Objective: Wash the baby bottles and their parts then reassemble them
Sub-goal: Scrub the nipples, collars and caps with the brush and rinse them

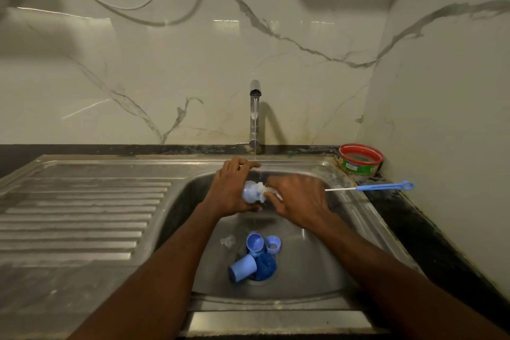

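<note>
Fingers of the left hand [230, 190] wrapped the light, wet, probably slippery bottle [250, 193] mid-frame, while the right hand [299, 201] pinched a brush [266, 190] at its mouth.

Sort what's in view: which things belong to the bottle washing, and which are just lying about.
Part of the job:
- bottle, held in the left hand
- brush, worked by the right hand
- blue caps and ring in the sink
- clear teat
- running tap
- thin brush on the sink's edge

Lying about:
- red tub in the corner
- drainboard
</note>
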Available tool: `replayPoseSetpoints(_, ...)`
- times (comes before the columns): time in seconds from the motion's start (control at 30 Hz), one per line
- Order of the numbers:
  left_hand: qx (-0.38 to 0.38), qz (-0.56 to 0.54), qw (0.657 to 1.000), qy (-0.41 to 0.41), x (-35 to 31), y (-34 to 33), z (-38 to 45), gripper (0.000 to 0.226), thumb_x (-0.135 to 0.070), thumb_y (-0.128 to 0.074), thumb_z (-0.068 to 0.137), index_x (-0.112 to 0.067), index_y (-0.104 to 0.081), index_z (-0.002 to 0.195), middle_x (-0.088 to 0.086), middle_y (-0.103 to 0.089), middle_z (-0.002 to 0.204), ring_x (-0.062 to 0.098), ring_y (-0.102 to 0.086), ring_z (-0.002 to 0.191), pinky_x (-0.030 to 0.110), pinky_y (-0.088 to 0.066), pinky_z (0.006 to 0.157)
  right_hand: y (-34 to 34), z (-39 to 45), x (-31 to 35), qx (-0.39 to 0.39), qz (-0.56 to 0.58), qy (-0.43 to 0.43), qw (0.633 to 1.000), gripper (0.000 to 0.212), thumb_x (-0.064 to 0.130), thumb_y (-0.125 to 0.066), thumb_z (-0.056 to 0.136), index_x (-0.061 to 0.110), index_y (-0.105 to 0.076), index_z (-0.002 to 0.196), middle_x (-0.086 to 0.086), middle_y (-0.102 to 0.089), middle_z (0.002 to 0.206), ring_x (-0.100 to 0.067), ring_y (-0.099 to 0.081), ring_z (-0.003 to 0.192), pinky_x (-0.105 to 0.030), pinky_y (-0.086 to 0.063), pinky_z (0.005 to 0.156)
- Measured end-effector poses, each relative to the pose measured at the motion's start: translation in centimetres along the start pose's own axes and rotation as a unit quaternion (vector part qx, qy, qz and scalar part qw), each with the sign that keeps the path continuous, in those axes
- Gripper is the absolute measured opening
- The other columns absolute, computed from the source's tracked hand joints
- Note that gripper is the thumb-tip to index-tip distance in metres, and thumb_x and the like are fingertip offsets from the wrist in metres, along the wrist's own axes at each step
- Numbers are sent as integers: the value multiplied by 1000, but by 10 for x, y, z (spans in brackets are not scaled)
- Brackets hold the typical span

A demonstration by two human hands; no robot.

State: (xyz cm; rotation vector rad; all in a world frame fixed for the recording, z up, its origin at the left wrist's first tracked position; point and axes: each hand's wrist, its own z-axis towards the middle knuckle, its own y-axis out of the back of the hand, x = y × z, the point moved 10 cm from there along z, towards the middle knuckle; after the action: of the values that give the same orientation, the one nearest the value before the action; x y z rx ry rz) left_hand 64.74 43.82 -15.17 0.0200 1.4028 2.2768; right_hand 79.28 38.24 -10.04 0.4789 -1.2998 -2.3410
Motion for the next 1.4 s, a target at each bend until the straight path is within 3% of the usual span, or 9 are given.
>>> replayPoseSetpoints(0.23,101,-142,985,12,-18,-19,-6,71,-22,-80,83,-21,-46,145,3,-56,141,16,-53,126,28,-40,107,-6,5,-35,19,-2,-153,988,31,50,-55,96,31,-59,121,0,-69,107,-24,-67,95,-32,-42,68)
replayPoseSetpoints(0.5,-37,21,999,-25,-7,24,-2,69,-60,-85,58,-30,-52,110,-6,-54,111,12,-48,98,34,-49,78,-10,4,-11,33,20,-75,996,36,52,-52,97,31,-65,123,4,-70,114,-17,-64,100,-27,-37,74)
replayPoseSetpoints(0.6,-3,-29,1000,-5,-6,7,-3,91,-69,-77,56,-32,-47,134,-1,-46,134,17,-42,121,38,-45,99,-5,4,-8,43,26,-64,997,38,49,-44,103,26,-61,129,4,-68,118,-17,-63,105,-29,-40,76)
replayPoseSetpoints(0.73,112,-146,983,7,-24,-20,-11,91,-32,-84,79,-19,-33,154,6,-42,154,20,-41,139,34,-33,116,-4,3,-38,18,1,-158,987,32,51,-52,98,32,-58,123,-1,-69,108,-24,-67,96,-33,-46,72)
replayPoseSetpoints(0.8,85,-126,988,12,-25,-14,-6,80,-25,-78,86,-17,-35,154,6,-44,154,20,-42,139,35,-33,116,-8,2,-55,21,18,-204,979,30,51,-56,96,30,-61,116,-2,-70,104,-25,-68,92,-33,-45,68)
replayPoseSetpoints(0.9,-5,-44,999,10,-16,10,3,55,-29,-82,82,-25,-58,131,0,-63,128,18,-59,117,32,-48,99,-14,3,-53,21,15,-162,986,34,55,-55,95,33,-63,118,0,-71,102,-23,-67,90,-32,-44,67)
replayPoseSetpoints(1.0,-16,-11,1000,-2,-8,18,-3,64,-48,-89,64,-34,-54,115,-12,-58,113,8,-53,101,25,-45,79,-17,1,-29,42,-1,-54,998,37,61,-52,93,36,-65,117,3,-72,99,-20,-66,89,-31,-42,64)
replayPoseSetpoints(1.17,-20,-48,998,-42,-12,12,-5,94,-66,-80,61,-25,-49,139,-1,-50,136,16,-45,122,30,-43,98,2,0,-4,-7,19,-7,1000,30,56,-57,93,35,-68,111,4,-73,94,-20,-69,85,-27,-31,62)
replayPoseSetpoints(1.4,79,-129,988,-18,-23,-5,-3,67,-22,-81,83,-19,-50,143,2,-60,135,14,-56,119,20,-41,98,-1,5,-29,2,-13,-103,995,31,48,-54,98,35,-58,126,2,-70,110,-23,-68,96,-33,-49,71)
